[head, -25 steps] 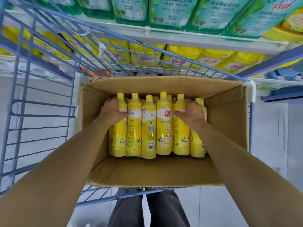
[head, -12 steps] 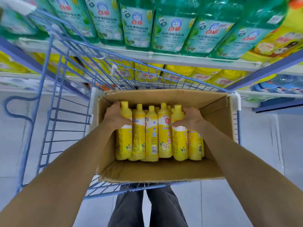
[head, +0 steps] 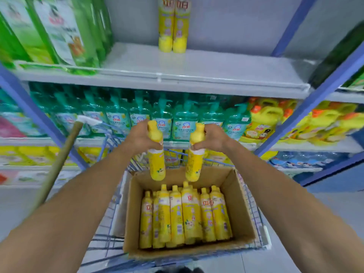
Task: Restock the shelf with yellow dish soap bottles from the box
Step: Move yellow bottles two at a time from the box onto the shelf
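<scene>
I am clamping the fingers of my left hand [head: 140, 137] round one slim yellow plastic dish soap bottle [head: 157, 160] and those of my right hand [head: 213, 137] round a second yellow bottle [head: 193, 164], holding both above the brown cardboard box [head: 243, 203] of matching bottles [head: 185, 215], below the grey metal shelf [head: 197, 66].

Single head-worn wide-angle view, facing forward-down; box [head: 243, 203] close below, shelf [head: 197, 66] ahead.

Bare shelf [head: 216, 66] surrounds two yellow bottles [head: 173, 26]; green bottles [head: 59, 32] block left.
</scene>
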A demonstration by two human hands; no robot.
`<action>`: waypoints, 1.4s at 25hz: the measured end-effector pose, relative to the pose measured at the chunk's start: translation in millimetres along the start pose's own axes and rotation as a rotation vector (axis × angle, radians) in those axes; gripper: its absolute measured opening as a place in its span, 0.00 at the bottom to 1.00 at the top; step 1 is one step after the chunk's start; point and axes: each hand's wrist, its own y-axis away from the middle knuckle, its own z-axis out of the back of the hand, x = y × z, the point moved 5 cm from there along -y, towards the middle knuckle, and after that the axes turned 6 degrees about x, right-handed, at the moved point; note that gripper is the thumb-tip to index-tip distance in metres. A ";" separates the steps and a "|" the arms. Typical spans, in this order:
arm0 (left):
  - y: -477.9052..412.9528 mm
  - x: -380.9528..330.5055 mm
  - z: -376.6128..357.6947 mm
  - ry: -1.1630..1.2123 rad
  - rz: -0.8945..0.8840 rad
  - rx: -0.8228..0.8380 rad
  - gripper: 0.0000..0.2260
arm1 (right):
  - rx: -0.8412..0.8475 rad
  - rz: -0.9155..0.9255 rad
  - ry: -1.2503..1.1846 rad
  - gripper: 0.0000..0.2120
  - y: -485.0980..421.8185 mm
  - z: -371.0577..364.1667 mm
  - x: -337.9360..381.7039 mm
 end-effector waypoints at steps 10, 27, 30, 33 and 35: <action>11.8 -185.7 160.1 -0.006 -0.339 -0.251 0.21 | -0.342 0.250 0.082 0.20 28.8 186.0 133.2; -81.4 -241.8 222.3 -0.070 -0.227 -0.462 0.22 | -0.427 0.334 0.052 0.20 -77.2 287.8 176.8; -100.7 -223.3 210.4 -0.003 -0.271 -0.446 0.22 | -0.438 0.324 -0.064 0.19 -90.5 270.7 166.2; -115.4 -205.1 205.5 0.085 -0.308 -0.438 0.26 | -0.484 0.355 -0.158 0.21 -89.7 253.6 165.8; -120.8 -189.1 195.2 0.180 -0.328 -0.436 0.29 | -0.484 0.391 -0.201 0.23 -89.6 235.7 165.4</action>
